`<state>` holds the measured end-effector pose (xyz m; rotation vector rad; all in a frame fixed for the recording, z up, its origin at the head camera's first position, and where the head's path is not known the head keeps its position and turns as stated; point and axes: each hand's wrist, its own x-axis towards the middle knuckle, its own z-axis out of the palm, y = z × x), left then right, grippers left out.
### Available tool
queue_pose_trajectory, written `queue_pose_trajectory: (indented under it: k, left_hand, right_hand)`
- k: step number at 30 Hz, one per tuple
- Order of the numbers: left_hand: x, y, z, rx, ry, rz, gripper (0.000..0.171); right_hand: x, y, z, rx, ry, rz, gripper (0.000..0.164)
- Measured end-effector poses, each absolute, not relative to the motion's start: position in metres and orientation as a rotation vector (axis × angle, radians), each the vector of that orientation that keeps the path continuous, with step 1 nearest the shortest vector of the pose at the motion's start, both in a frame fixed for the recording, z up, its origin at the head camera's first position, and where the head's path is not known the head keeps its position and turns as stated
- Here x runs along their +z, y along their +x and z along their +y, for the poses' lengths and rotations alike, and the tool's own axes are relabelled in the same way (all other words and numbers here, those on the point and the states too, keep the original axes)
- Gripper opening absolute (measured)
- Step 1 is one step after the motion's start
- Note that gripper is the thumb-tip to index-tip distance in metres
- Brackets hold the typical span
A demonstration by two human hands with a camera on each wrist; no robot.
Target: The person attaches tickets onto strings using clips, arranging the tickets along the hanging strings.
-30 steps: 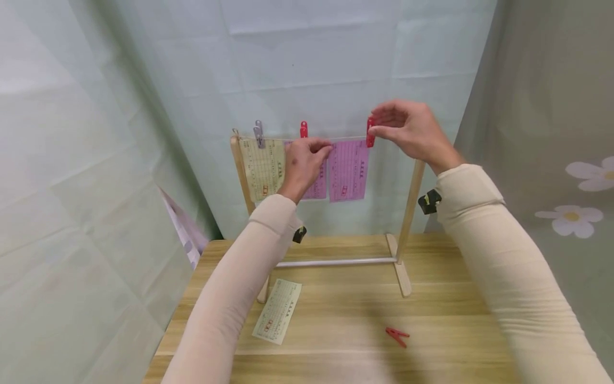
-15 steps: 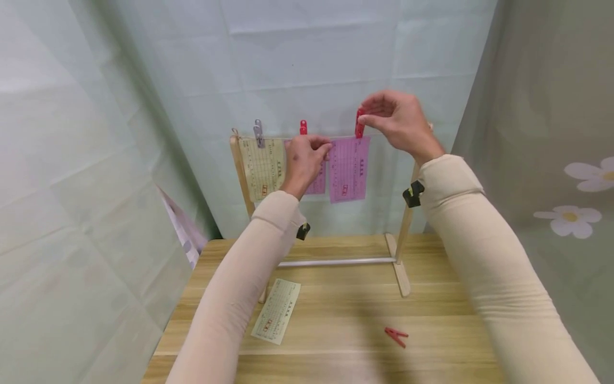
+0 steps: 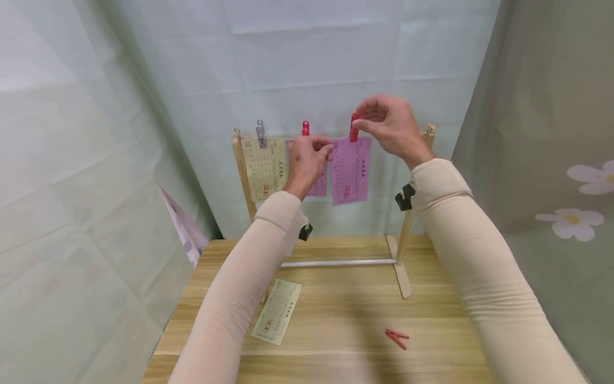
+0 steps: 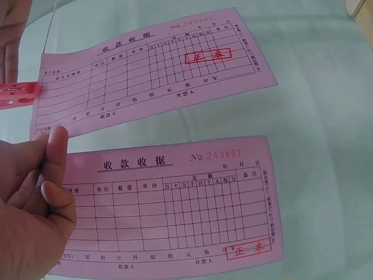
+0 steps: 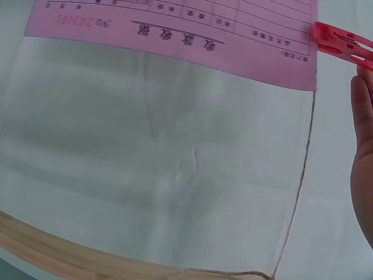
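Observation:
A pink receipt slip (image 3: 352, 176) hangs at the string of a wooden rack (image 3: 405, 234). My left hand (image 3: 306, 160) pinches its upper left corner between thumb and fingers. With my right hand (image 3: 390, 125) I hold a red clothespin (image 3: 354, 128) upright by its handles, and its tips are over the slip's top edge in the right wrist view. Lower in the left wrist view is a second pink slip (image 4: 175, 210), partly behind my left hand; another red clothespin (image 3: 305, 128) stands above it on the string. A yellow slip (image 3: 264, 170) hangs leftmost under a grey clothespin (image 3: 261, 134).
On the wooden table (image 3: 331, 330) lie a loose yellow slip (image 3: 276, 312) at the left and a spare red clothespin (image 3: 397, 338) at the right. A white bar (image 3: 340, 263) joins the rack's feet. Pale cloth (image 3: 336, 53) hangs behind the rack.
My right hand has moved left with the red clothespin, from the pink slip's right edge to nearer the middle of its top edge. My left hand keeps its pinch in nearly the same place.

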<state>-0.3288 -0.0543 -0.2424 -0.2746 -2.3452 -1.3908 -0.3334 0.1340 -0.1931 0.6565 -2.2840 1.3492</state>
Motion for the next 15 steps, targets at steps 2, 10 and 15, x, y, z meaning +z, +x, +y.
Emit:
queue_pose_trajectory:
  k: [2, 10, 15]
  left_hand:
    - [-0.242, -0.329, -0.054, -1.382, -0.276, -2.34, 0.015]
    - [-0.243, -0.328, -0.053, -1.377, -0.271, -2.331, 0.015]
    - [-0.243, -0.329, -0.053, -1.368, -0.275, -2.334, 0.015]
  right_hand:
    - [-0.195, -0.334, 0.134, 1.344, 0.644, -2.289, 0.021]
    - [-0.202, -0.336, 0.133, 1.362, 0.627, -2.303, 0.022]
    - [-0.205, -0.337, 0.132, 1.343, 0.637, -2.303, 0.023]
